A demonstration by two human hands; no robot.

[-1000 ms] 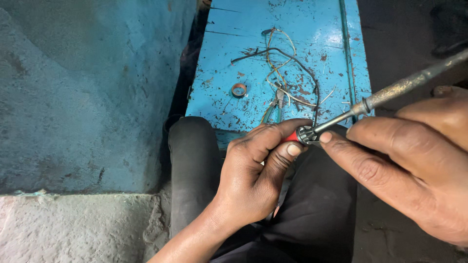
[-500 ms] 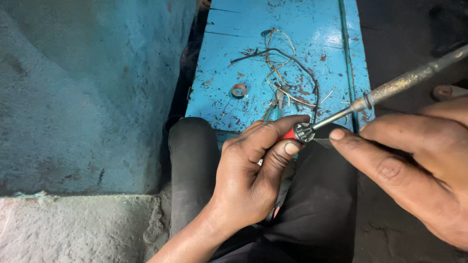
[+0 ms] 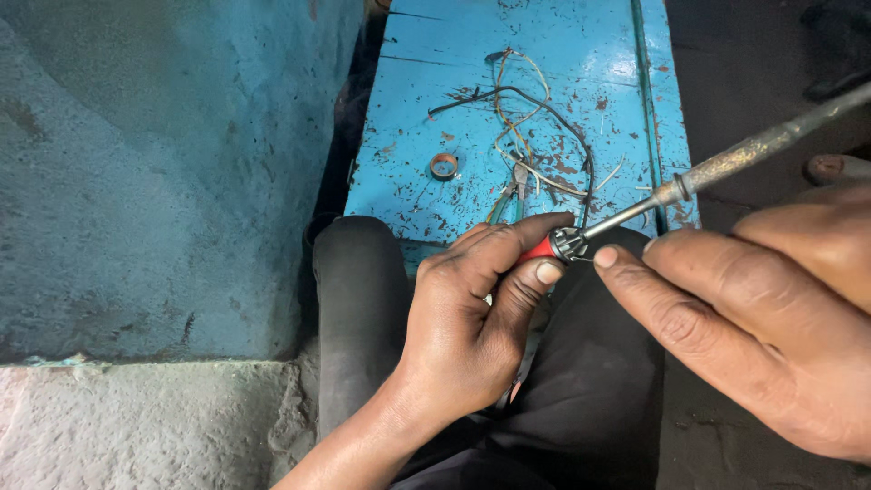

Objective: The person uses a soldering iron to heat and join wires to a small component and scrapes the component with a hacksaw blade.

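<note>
You get soft, even daylight; glare whitens the blue board's point(image 3: 581, 54) far end, right of it falls dark.

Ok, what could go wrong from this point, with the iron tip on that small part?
Burned fingers: the left hand pinches the small red-and-metal part right where the soldering iron tip touches, and the right hand forefinger sits close too. The work also hovers over the person's dark trousers, not the blue board, so a slip could likely land hot metal on the leg.

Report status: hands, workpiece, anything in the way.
Left hand pinches small red-and-metal part. Right hand holds soldering iron, tip on the part. Loose wires and small ring lie beyond on blue board, clear.
</note>
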